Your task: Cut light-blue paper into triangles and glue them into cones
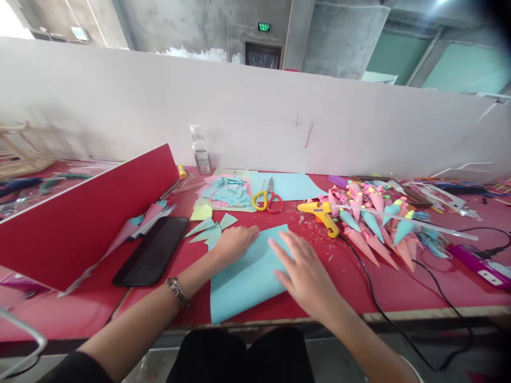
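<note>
While the left hand point(235, 246) lay on the upper left part of a light-blue rectangular paper sheet point(247, 282), its fingers loosely curled and held close together, the right hand point(305, 268) was spread open over the sheet's right side; whether its fingertips touched the paper could not be told. The sheet lay at the front of a red-topped table point(191, 311), directly before the person. A dark beaded bracelet point(178, 291) circled the left wrist. Just beyond the left hand were pale blue-green paper triangles point(211, 231), and left of them a black smartphone point(151, 252) lay beside an upright red board point(120, 213). Farther back sat a heap of blue and pink paper scraps point(227, 190), next to scissors with one yellow and one red handle point(269, 199), their blades over another light-blue sheet point(291, 186). To the right, a yellow glue gun point(324, 213) lay near piled pink and blue paper cones point(375, 229), with a purple power strip point(481, 268) well off to their right, and a clear plastic bottle point(200, 151) stood by the white partition point(247, 117)
</note>
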`<state>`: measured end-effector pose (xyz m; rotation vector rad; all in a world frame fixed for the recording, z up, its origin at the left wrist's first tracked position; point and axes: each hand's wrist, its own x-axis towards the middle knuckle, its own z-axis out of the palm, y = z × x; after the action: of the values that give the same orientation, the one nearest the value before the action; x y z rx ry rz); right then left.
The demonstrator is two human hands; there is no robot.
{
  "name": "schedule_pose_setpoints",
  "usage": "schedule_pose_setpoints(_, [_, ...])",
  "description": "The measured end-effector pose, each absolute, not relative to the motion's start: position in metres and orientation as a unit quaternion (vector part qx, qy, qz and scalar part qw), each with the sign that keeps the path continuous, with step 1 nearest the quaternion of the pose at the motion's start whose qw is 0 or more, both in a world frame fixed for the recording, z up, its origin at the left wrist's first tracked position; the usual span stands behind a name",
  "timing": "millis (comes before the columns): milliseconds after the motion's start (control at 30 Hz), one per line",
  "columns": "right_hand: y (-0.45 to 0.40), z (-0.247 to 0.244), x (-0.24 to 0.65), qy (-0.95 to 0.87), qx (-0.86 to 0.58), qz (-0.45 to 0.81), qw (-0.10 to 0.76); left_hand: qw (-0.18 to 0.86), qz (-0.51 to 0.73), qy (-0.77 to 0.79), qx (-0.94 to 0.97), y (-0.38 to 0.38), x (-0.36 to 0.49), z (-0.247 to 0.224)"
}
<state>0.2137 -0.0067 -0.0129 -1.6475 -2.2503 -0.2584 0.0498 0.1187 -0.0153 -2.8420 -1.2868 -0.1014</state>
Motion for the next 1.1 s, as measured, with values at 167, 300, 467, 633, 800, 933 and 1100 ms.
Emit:
schedule_pose_setpoints(167, [-0.024, -0.024, 0.202, -0.836, -0.535, 0.073, 0.101, 0.020, -0.004, -0.403, -0.915, 0.127, 0.054, -0.027])
schedule_pose_setpoints(300, [-0.030, -0.033, 0.203, -0.837, -0.530, 0.102, 0.086, 0.034, -0.001, -0.384, -0.923, 0.126, 0.054, -0.029])
schedule_pose_setpoints(467, [-0.045, -0.048, 0.204, -0.858, -0.500, 0.079, 0.090, 0.058, 0.002, -0.352, -0.934, 0.124, 0.054, -0.027])
schedule_pose_setpoints(633, [-0.052, -0.059, 0.207, -0.870, -0.479, 0.051, 0.103, 0.079, 0.008, -0.337, -0.938, 0.123, 0.055, -0.028])
schedule_pose_setpoints(800, [-0.051, -0.055, 0.206, -0.868, -0.483, 0.056, 0.104, 0.098, 0.004, -0.324, -0.941, 0.122, 0.055, -0.026])
schedule_pose_setpoints(933, [-0.052, -0.046, 0.204, -0.860, -0.495, 0.086, 0.091, 0.116, -0.017, -0.319, -0.940, 0.125, 0.056, -0.020])
schedule_pose_setpoints(1100, [-0.053, -0.042, 0.202, -0.846, -0.515, 0.108, 0.086, 0.118, -0.053, -0.249, -0.960, 0.109, 0.046, -0.017])
